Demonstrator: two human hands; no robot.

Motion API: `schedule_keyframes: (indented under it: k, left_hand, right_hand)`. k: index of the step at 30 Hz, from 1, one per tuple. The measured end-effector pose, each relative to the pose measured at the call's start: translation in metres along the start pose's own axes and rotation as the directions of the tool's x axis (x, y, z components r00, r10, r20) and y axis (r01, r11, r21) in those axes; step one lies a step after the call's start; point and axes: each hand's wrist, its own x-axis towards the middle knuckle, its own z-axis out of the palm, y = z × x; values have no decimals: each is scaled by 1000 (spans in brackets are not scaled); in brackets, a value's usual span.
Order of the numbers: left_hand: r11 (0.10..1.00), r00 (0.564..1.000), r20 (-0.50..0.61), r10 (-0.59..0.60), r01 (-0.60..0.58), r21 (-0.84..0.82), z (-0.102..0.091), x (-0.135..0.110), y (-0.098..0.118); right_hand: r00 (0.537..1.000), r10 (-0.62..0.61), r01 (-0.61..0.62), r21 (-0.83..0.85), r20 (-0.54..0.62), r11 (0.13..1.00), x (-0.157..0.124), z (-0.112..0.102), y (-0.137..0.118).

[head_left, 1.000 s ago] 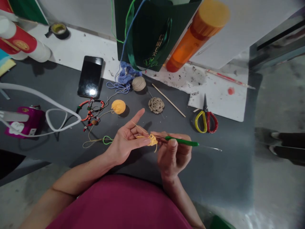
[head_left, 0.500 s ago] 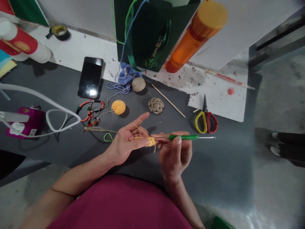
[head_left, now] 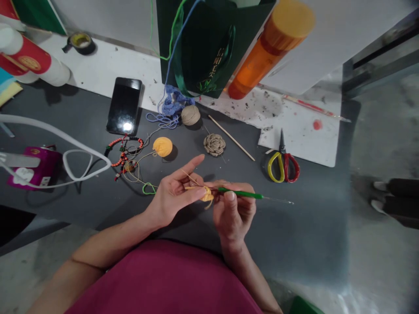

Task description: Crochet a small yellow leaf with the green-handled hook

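Observation:
Between thumb and fingers, my left hand [head_left: 175, 192] pinches a small piece of yellow crochet [head_left: 207, 195], its index finger stretched out with yarn running over it. My right hand [head_left: 235, 211] is closed on a crochet hook with a green handle [head_left: 244, 193]; a thin metal end sticks out to the right. The hook's working end meets the yellow piece, where my fingers partly hide it. Beyond my hands lie a yellow yarn ball [head_left: 163, 147], a beige yarn ball [head_left: 190, 115] and a brown crocheted flower [head_left: 214, 145].
Scissors [head_left: 283, 168] with yellow and red handles lie to the right, near a thin wooden stick [head_left: 231, 138]. A phone [head_left: 125, 106], beaded bracelets [head_left: 122, 152] and a purple box [head_left: 36, 166] with white cable are left. A dark green bag [head_left: 199, 48] and orange bottle [head_left: 262, 56] stand behind.
My right hand has moved slightly left, toward the yellow crochet. The hook has tilted, its right end now lower, and the yellow piece has turned a little. My left hand is almost unmoved.

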Motion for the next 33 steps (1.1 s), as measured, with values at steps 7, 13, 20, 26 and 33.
schedule_keyframes:
  k: [7,13,20,26,33]
  left_hand:
    - [997,993,-111,-44,36,-69,4,0,-2]
    - [975,982,-98,-159,141,-172,7,0,1]
    - [983,988,-78,-135,123,-136,5,1,0]
    - [980,988,-58,-144,134,-145,6,2,3]
    - [972,988,-28,-149,141,-186,4,2,1]
  right_hand:
    - [875,-412,481,-357,256,801,1,-7,-2]
    - [987,-160,156,-173,-13,973,-4,2,-4]
    - [979,-128,83,-257,-162,963,-4,-2,-3]
    - [987,-133,105,-275,-88,956,4,-1,-13]
    - [993,-54,25,-256,-105,966,5,-5,-11]
